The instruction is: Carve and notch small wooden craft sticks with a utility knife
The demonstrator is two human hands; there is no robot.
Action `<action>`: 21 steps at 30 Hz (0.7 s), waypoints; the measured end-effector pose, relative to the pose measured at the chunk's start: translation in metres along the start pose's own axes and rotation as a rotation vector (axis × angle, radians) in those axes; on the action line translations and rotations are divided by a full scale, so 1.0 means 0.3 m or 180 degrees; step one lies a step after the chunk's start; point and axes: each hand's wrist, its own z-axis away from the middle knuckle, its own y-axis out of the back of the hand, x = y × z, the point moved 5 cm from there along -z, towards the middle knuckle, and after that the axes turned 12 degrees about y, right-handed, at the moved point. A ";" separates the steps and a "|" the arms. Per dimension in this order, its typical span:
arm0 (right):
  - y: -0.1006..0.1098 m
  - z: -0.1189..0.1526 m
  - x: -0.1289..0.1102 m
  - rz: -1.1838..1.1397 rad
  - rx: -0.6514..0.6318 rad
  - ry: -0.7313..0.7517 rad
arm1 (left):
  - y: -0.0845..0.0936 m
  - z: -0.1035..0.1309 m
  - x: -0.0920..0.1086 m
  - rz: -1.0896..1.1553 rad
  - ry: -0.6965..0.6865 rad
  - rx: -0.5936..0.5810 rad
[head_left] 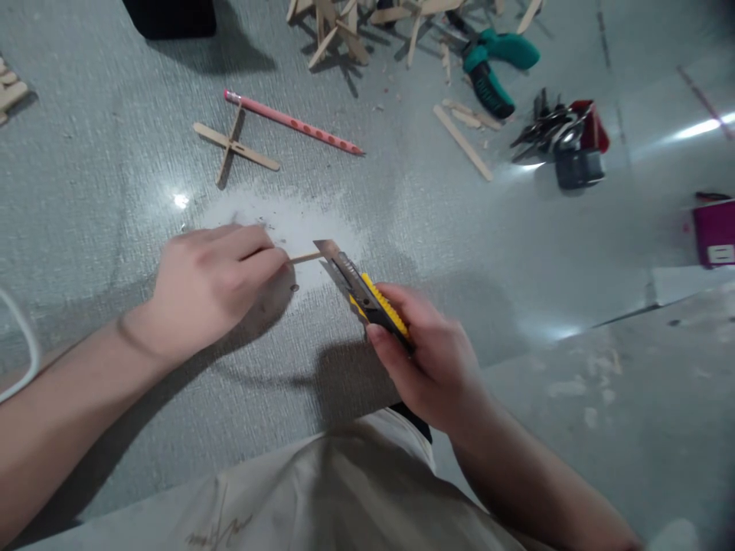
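My left hand (221, 268) is closed on a thin wooden craft stick (304, 258), whose free end points right. Most of the stick is hidden under the fingers. In my right hand (428, 356) is a yellow and black utility knife (373, 302), its blade out. The blade tip lies at the stick's free end; whether it touches the wood I cannot tell. Beyond my left hand, two craft sticks (230, 144) lie crossed. A pink pencil (292, 122) rests beside them, its point toward the right.
Green-handled pliers (488, 65) lie at the back, near loose stick pieces (464, 143) and a heap of craft sticks (333, 30). A bunch of keys (560, 138) is at the right. A black object (169, 17) stands at the upper left; a purple box (715, 233) sits far right.
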 end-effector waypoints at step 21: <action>0.095 -0.060 0.019 0.0935 -0.0839 0.1037 | -0.013 -0.008 -0.037 0.0283 0.0335 -0.0128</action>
